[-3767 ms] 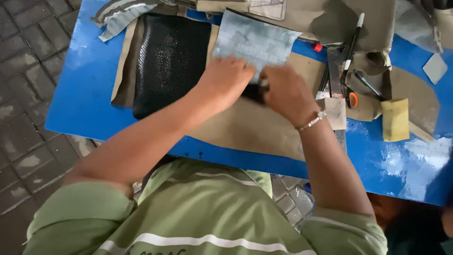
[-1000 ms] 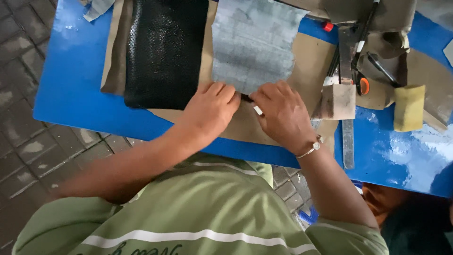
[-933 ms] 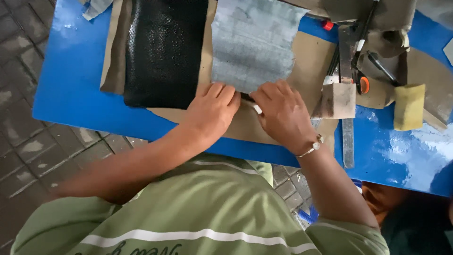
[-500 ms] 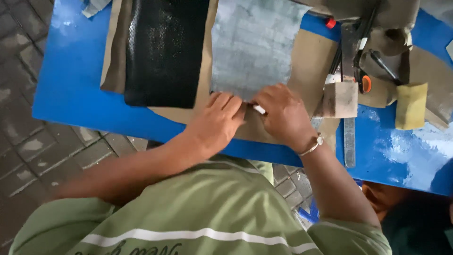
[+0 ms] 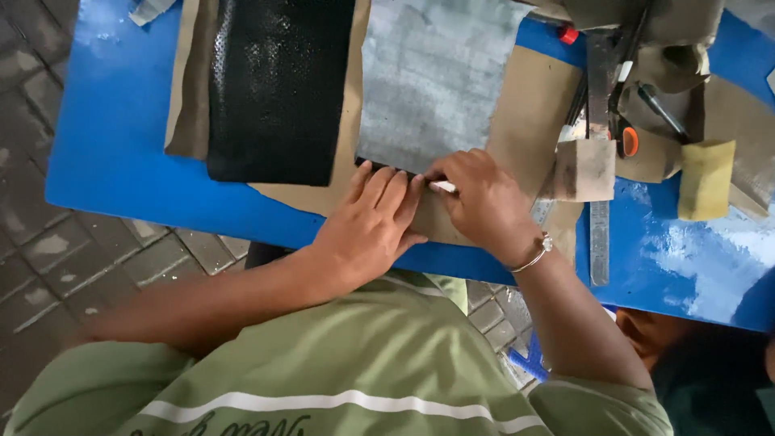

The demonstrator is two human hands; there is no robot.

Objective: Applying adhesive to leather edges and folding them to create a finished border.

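Grey sheet [image 5: 432, 77] lies flat on tan backing board [image 5: 529, 105], just right of the black textured sheet [image 5: 278, 85]. Left hand [image 5: 367, 226], fingers flat and extended, pins its near edge, apparently for steadiness. Right hand [image 5: 480, 198] is closed around a small white tool [image 5: 442, 186] there.

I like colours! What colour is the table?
Bright blue table, seen in the head view.
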